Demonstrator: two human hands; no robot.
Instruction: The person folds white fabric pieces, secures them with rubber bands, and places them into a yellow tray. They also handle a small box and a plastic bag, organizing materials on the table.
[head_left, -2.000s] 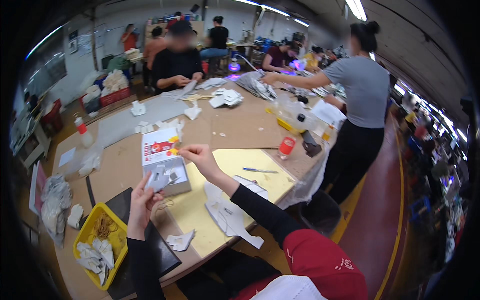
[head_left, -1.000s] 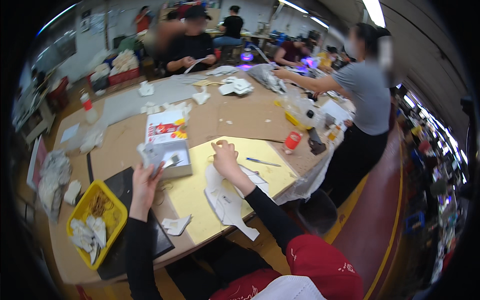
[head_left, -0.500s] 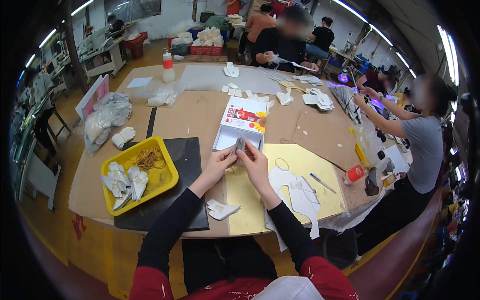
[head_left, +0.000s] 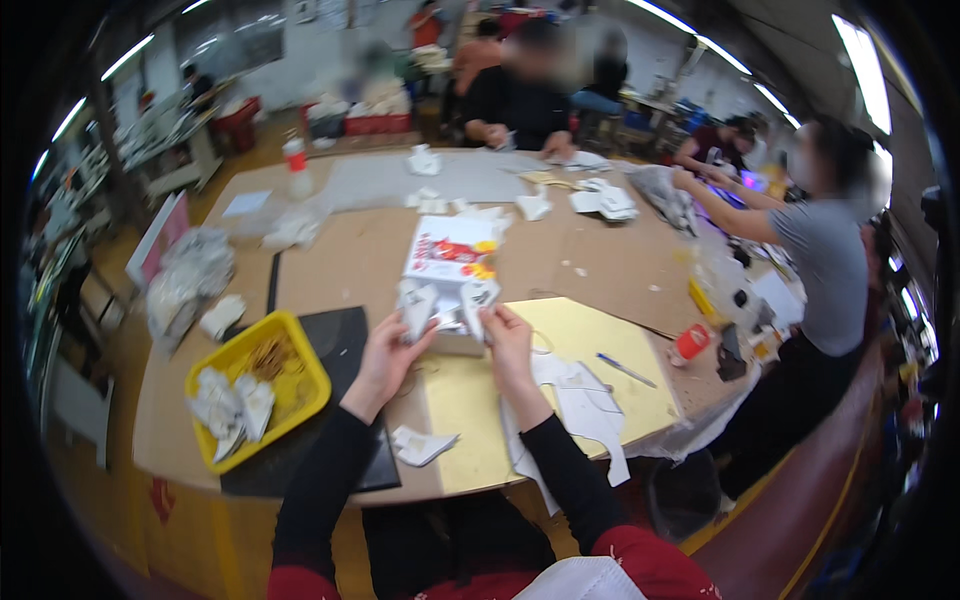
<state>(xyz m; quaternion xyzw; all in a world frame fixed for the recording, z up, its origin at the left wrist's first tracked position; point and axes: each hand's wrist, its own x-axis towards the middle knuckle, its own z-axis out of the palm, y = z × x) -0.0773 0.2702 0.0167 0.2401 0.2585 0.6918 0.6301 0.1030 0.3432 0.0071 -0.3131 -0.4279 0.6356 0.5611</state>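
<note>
Workshop: a large brown-covered table (head_left: 340, 250) carries an open white box (head_left: 435, 238). The left hand (head_left: 383, 358) pinches a pale cut piece (head_left: 416, 308) at the box's left side; the right hand (head_left: 510, 350) pinches a matching piece (head_left: 479, 296) at its right. Both grips: fingers closed. Hold edges lightly; avoid creasing.

Beyond the far edge of the bench (head_left: 340, 250) stands a pale wall (head_left: 312, 60) with a wide dark pane (head_left: 235, 42). Past the far left corner are a dark post (head_left: 112, 150) and pale worktables (head_left: 203, 163). Yellow-brown floor (head_left: 255, 525) runs along the near edge; off the right edge lies a dull red lane (head_left: 795, 490). Tube lights (head_left: 864, 70) glare under a grey ceiling (head_left: 775, 25).
</note>
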